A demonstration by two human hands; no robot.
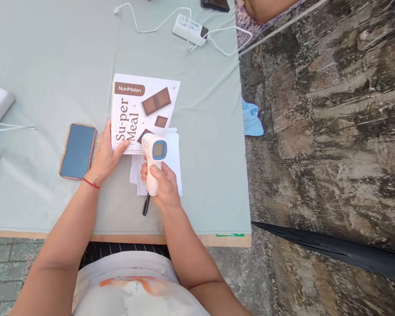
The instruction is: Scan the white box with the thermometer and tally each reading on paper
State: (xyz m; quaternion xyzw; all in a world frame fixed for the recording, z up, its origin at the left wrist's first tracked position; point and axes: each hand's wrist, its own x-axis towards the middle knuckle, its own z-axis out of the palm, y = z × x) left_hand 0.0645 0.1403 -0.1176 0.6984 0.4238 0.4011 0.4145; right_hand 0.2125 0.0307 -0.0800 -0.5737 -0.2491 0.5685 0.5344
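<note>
My left hand (pixel 107 150) grips the lower left edge of a white "NutriMotion Su-per Meal" box (pixel 128 115), thumb on its front and fingers along its side. Wrapped around the handle of a white infrared thermometer (pixel 152 182) with a blue-rimmed screen is my right hand (pixel 164 182). The thermometer's head overlaps the box's lower right corner; whether they touch I cannot tell. Beneath the box and hand lie printed slips (pixel 136 173) and a white sheet (pixel 175 162). A black pen (pixel 146 205) pokes out below the thermometer.
A phone (pixel 77 151) in a brown case lies left of my left hand. White power banks (pixel 186 28) with cables are at the back and far left. Another dark phone (pixel 217 4) rests at the back edge, near another person's limb (pixel 266 8). The table's right edge borders a stone wall.
</note>
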